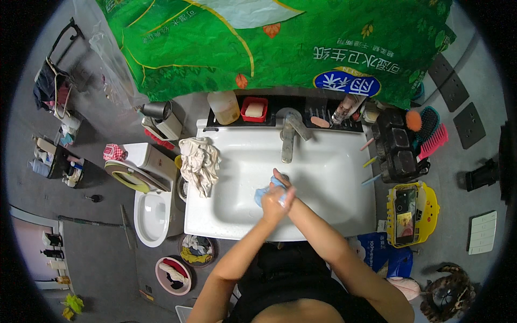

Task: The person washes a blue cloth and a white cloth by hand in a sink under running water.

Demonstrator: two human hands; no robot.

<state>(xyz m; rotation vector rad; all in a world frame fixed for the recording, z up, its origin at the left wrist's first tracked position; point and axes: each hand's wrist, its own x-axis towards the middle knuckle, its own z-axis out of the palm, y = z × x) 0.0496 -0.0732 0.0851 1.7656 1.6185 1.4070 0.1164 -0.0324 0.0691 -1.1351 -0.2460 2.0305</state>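
Observation:
Over the white washbasin, my hands press together around a wet-looking light blue cloth. My left hand lies on top, its fingers curled and slightly blurred, with whitish foam near them. Partly hidden beneath it, my right hand holds the cloth from the other side, thumb pointing toward the tap. The grey metal faucet stands just beyond my hands. A crumpled cream-coloured cloth rests on the basin's left rim.
Behind the basin are a red soap dish, a pump bottle and a pinkish soap bar. A black organizer and a yellow basket with a phone flank the right. Left are a toilet and a pink laundry basin.

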